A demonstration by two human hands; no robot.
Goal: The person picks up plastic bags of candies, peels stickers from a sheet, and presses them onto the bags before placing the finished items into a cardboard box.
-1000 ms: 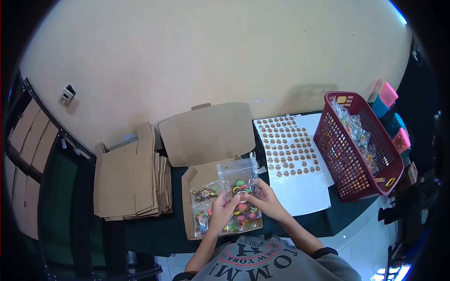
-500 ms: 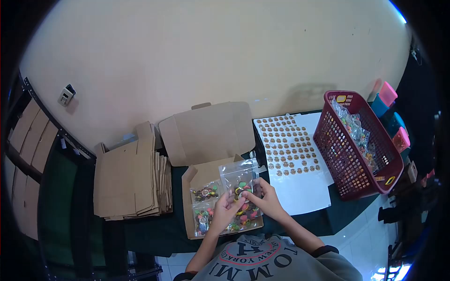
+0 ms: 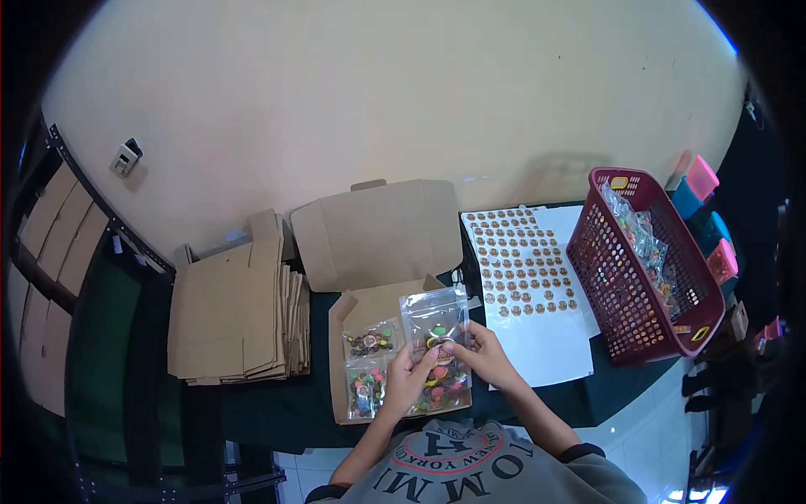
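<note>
Gripping a clear zip-top pouch (image 3: 434, 309) between them, your left hand (image 3: 406, 380) and right hand (image 3: 487, 359) are closed on its two sides, with your thumbs at the round label (image 3: 445, 354) on its front. You have the pouch over the right part of the open cardboard box, zip end toward the wall, with brown, green, yellow and pink candy-like pieces inside. Largest around you is the pale wall (image 3: 353, 92), and in front of it the tabletop (image 3: 588, 399) under a dark green cover. To your right stands the maroon perforated basket (image 3: 617, 311), tilted in your view, holding more clear filled bags (image 3: 640, 239); pink and blue containers lie just beyond its far right side. To your left sits the stack of flattened cardboard boxes (image 3: 210, 315). Between stack and basket, you have the open cardboard box (image 3: 365, 311) before you, its lid raised toward the wall, and the white sticker sheets (image 3: 546, 357) beside it, bearing rows of small round brown stickers (image 3: 512, 250). Smaller again, two filled pouches (image 3: 366, 388) lie in the box's left part, one nearer you than the other.
</note>
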